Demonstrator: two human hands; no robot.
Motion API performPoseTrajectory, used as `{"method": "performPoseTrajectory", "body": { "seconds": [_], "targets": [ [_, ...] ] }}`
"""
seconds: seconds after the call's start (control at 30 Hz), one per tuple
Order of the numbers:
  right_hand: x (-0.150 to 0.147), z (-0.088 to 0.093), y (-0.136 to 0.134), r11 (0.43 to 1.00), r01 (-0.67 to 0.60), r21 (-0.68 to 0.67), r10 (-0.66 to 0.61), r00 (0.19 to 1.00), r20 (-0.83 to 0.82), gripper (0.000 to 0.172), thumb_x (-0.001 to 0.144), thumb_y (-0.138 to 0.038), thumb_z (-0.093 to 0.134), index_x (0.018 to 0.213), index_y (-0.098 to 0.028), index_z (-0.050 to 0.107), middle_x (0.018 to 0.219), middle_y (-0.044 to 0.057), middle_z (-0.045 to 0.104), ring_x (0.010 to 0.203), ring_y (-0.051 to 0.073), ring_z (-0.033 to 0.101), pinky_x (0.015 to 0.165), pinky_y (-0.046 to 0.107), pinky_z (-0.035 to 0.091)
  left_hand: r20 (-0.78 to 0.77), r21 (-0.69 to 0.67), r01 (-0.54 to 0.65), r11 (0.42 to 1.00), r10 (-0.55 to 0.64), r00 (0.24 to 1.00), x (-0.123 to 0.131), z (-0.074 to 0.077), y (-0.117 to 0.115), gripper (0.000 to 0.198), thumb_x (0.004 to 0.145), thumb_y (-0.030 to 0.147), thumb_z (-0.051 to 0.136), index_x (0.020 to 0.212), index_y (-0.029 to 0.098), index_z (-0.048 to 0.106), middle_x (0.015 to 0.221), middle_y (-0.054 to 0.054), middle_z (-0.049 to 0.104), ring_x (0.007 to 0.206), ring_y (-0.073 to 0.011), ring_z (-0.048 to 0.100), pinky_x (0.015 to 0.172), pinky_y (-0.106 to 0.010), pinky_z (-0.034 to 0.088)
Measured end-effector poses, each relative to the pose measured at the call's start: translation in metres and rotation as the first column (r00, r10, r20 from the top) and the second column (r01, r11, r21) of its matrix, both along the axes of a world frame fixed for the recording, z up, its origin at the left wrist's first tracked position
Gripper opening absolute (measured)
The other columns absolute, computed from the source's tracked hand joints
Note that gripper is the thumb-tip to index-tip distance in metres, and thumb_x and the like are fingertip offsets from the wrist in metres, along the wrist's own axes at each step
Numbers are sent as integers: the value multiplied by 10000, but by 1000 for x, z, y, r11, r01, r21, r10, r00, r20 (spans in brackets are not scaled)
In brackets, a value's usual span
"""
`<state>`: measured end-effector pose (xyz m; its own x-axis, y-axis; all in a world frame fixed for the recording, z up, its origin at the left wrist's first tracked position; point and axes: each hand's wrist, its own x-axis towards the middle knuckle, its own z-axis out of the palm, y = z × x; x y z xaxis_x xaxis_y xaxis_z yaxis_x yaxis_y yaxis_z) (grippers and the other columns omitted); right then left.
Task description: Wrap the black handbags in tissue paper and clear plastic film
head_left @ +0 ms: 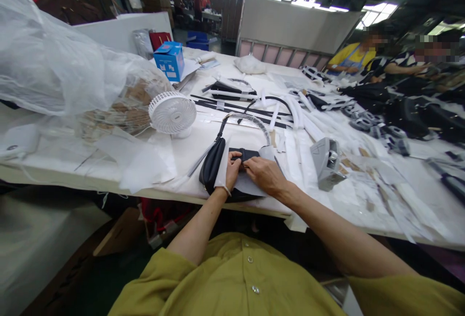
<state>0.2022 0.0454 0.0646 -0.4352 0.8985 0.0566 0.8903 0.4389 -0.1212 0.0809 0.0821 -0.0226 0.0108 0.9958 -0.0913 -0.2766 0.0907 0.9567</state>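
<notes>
A black handbag (212, 165) lies near the front edge of the white table, with pale paper sheets against it. Its handle (259, 123), partly in clear wrapping, arches up behind my hands. My left hand (232, 172) is closed, pinching at a black tab (250, 153) on the middle of the bag. Right beside it, my right hand (267, 174) is closed with bent fingers at the same spot. The fingertips of both hands almost meet there. What exactly lies between them is too small to make out.
Left of the bag stand a white fan (172, 112) and a blue box (169, 62). A grey tape dispenser (327, 163) sits to the right. Black straps (207, 105) lie behind. Large plastic wrapping (65, 54) covers the left side. People work at the far right.
</notes>
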Motion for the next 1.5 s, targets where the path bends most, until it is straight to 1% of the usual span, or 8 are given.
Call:
{"method": "performPoseTrajectory", "body": {
  "seconds": [0.2, 0.33, 0.53, 0.6, 0.77, 0.87, 1.03, 1.5],
  "targets": [
    [7, -3, 6, 994, 105, -8, -99, 907, -409, 142, 870, -153, 569, 961, -180, 675, 953, 45, 722, 879, 162, 656, 816, 259, 466, -31, -6, -98, 995, 98, 995, -1, 4, -3, 383, 723, 141, 508, 1102, 185, 472, 609, 63, 567, 489, -121, 582, 539, -237, 504],
    [2, 0, 8, 984, 148, -99, -170, 941, -291, 150, 835, -144, 572, 940, -188, 669, 897, 39, 729, 828, 182, 658, 753, 266, 445, -114, 4, -106, 994, 106, 988, -1, 5, -3, 427, 687, 100, 475, 1103, 192, 465, 561, 76, 515, 480, -131, 551, 522, -236, 486],
    [-10, 5, 8, 970, 190, -150, -201, 978, -62, 188, 853, -159, 540, 1014, -190, 631, 928, 70, 723, 878, 227, 660, 724, 280, 416, -324, 63, -63, 996, 80, 943, -12, 18, -2, 491, 630, 31, 511, 1098, 179, 491, 775, 0, 596, 658, -167, 606, 666, -294, 528],
    [-10, 4, 8, 967, 197, -164, -203, 979, -27, 194, 870, -170, 537, 1043, -192, 622, 964, 77, 720, 905, 229, 658, 737, 281, 418, -529, 153, 62, 986, 28, 848, -25, 27, -12, 456, 681, 36, 543, 1111, 182, 512, 859, -41, 637, 782, -198, 635, 762, -328, 528],
    [-6, 0, 8, 968, 190, -164, -195, 981, -12, 185, 879, -182, 554, 1037, -195, 649, 1048, 79, 711, 981, 227, 645, 792, 285, 429, -935, 276, 541, 795, 91, 344, -59, 44, -58, 125, 890, 216, 560, 1005, 184, 599, 967, -89, 690, 989, -248, 643, 1040, -464, 403],
    [-9, 0, 8, 969, 182, -166, -185, 983, -1, 186, 893, -217, 559, 1046, -198, 664, 1054, 80, 715, 981, 222, 647, 815, 288, 439, -954, 299, 672, 678, 187, 235, -70, 43, -76, 316, 859, 264, 658, 1151, 179, 571, 1183, -114, 659, 1142, -249, 596, 1115, -462, 327],
    [-18, -3, 3, 980, 143, -139, -135, 989, 66, 199, 917, -247, 530, 1042, -194, 676, 1055, 95, 711, 990, 226, 648, 807, 289, 448, -948, 311, 696, 647, 258, 184, -71, 32, -75, 530, 779, 256, 755, 1251, 187, 524, 1221, -116, 638, 1128, -255, 597, 1035, -432, 399],
    [-23, 2, -1, 971, -69, -229, 110, 979, 172, 242, 899, -167, 511, 1022, -209, 715, 1013, 97, 735, 944, 222, 676, 748, 273, 444, -909, 401, 680, 614, 359, 213, -70, 12, -76, 382, 899, 248, 596, 1269, 195, 517, 1156, -117, 647, 1036, -248, 613, 919, -417, 448]
  ]
}}
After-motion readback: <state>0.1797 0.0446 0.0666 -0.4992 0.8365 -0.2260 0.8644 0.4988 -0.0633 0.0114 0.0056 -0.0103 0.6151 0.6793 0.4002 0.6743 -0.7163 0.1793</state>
